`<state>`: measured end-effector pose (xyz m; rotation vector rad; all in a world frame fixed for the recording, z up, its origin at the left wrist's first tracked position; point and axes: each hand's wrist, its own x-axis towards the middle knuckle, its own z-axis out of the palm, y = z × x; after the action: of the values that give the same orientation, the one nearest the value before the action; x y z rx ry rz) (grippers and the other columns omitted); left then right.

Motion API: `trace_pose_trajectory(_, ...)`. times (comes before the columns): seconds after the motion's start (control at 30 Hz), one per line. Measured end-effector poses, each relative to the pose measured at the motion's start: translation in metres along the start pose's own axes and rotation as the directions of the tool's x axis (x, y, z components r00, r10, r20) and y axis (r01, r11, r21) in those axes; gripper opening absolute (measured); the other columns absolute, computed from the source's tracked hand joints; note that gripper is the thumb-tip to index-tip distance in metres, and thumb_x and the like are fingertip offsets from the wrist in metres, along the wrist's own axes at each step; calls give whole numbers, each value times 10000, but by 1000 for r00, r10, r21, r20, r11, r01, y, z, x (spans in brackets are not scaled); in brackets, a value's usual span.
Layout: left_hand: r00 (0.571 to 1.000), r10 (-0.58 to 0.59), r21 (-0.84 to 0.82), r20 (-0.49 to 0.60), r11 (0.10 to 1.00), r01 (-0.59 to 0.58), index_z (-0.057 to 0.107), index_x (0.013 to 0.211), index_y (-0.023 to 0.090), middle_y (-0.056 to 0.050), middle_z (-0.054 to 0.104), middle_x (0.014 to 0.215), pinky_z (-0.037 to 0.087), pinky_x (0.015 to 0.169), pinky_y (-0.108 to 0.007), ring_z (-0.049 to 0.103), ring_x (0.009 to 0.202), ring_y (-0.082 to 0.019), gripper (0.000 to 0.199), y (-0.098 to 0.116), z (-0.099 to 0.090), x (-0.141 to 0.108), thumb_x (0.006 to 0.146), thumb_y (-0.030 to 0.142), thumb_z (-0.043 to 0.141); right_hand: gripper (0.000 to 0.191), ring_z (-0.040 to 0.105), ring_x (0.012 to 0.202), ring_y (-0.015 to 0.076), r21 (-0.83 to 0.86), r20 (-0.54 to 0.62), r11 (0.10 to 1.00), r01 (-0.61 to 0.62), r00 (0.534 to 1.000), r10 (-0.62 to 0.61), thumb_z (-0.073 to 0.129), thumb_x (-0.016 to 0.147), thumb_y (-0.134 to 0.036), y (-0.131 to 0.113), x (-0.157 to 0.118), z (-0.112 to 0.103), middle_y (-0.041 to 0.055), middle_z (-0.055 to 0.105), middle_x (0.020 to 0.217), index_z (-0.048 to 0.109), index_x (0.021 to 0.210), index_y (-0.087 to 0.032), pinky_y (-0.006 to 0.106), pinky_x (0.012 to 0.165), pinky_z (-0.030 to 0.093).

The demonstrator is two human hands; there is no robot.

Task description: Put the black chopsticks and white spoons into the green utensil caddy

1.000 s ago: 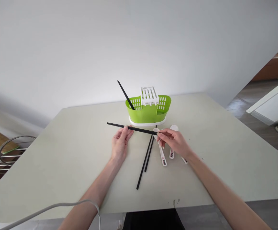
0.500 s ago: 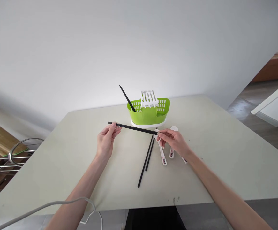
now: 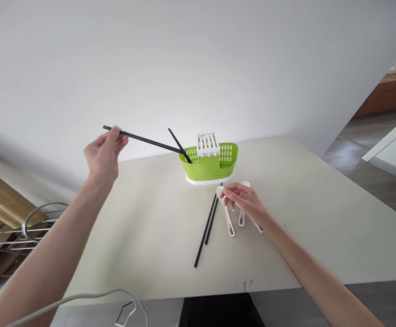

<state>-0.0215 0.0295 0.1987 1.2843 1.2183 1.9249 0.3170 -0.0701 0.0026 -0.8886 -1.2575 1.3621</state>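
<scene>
L hand [image 3: 104,152] pinches held chopsticks [image 3: 146,139] nr upper end; their lower end's at basket's [image 3: 203,172] L rim, slanting across the pair leaning inside [image 3: 174,138]; R hand [image 3: 243,199] half-curled over spoons [image 3: 230,222], can't tell if gripping any; loose chopsticks [image 3: 203,243] on table [image 3: 150,236], L of spoons.

In the left half of the frame, the left hand [image 3: 104,152] held thin black chopsticks [image 3: 148,140], pointing toward the green plastic basket [image 3: 206,171] mid-frame.
</scene>
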Motion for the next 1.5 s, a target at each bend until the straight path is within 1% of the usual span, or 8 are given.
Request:
trace_pose_trajectory(0.1, 999, 25, 121, 47, 992, -31, 720, 950, 1, -38, 693, 817, 572, 1060, -422, 702, 794, -102, 274, 0, 5, 22, 908, 254, 817, 392, 676, 711, 157, 1, 13, 1000, -1, 1000, 1, 761, 878, -576, 0, 0, 1, 81, 761, 922, 722, 932, -189, 264, 542, 512)
trace_pose_trajectory(0.2, 996, -29, 250, 84, 968, 7, 733, 913, 28, -58, 708, 813, 599, 999, -433, 721, 799, -137, 240, -7, 20, 29, 895, 251, 820, 392, 670, 703, 155, 11, 20, 1000, -8, 1000, 8, 763, 871, -584, 0, 1, 1, 71, 759, 920, 718, 932, -199, 265, 536, 509)
trace_pose_trajectory(0.33, 991, -100, 320, 85, 945, 68, 735, 779, 100, -76, 733, 753, 639, 871, -399, 737, 755, -185, 191, -24, 46, 29, 826, 238, 858, 382, 658, 691, 145, 4, 13, 1000, -2, 1000, 2, 747, 885, -584, -2, 1, 0, 57, 750, 910, 708, 908, -205, 264, 542, 510)
trace_pose_trajectory(0.53, 975, -174, 379, 141, 919, 110, 709, 735, 104, -88, 720, 685, 660, 770, -384, 744, 669, -202, 192, -53, 72, 30, 753, 188, 881, 382, 651, 674, 144, -6, 1, 1000, 1, 1000, -1, 733, 895, -587, -5, 2, -1, 54, 741, 893, 704, 889, -206, 270, 545, 504)
trace_pose_trajectory(0.77, 950, -245, 554, 195, 826, 100, 758, 710, 116, -118, 763, 705, 636, 804, -387, 749, 637, -207, 148, -71, 92, 25, 755, 212, 860, 388, 638, 672, 141, -18, -3, 1000, 1, 1000, -2, 713, 912, -588, -4, 3, -2, 53, 735, 884, 703, 889, -200, 268, 552, 495)
trace_pose_trajectory(1.0, 944, -274, 524, 183, 840, 142, 773, 730, 85, -126, 763, 691, 644, 750, -357, 739, 603, -195, 189, -89, 95, 26, 713, 222, 902, 378, 629, 672, 131, -8, -11, 1000, -12, 1000, 12, 723, 911, -571, -6, 2, -2, 44, 722, 863, 701, 878, -196, 258, 562, 485)
trace_pose_trajectory(1.27, 924, -330, 567, 192, 806, 170, 771, 792, 96, -133, 801, 874, 650, 685, -279, 756, 665, -170, 175, -95, 92, 19, 826, 253, 840, 397, 631, 671, 130, -16, -16, 1000, -20, 1000, 20, 728, 904, -586, -4, 3, -2, 53, 732, 886, 702, 881, -191, 257, 557, 480)
trace_pose_trajectory(1.5, 921, -295, 582, 253, 807, 99, 737, 878, 121, -138, 790, 975, 604, 596, -256, 747, 680, -172, 377, -113, 80, 6, 925, 494, 710, 403, 634, 667, 132, -2, -30, 1000, -19, 999, 19, 745, 887, -592, -1, 4, -3, 53, 734, 880, 707, 882, -191, 256, 544, 479)
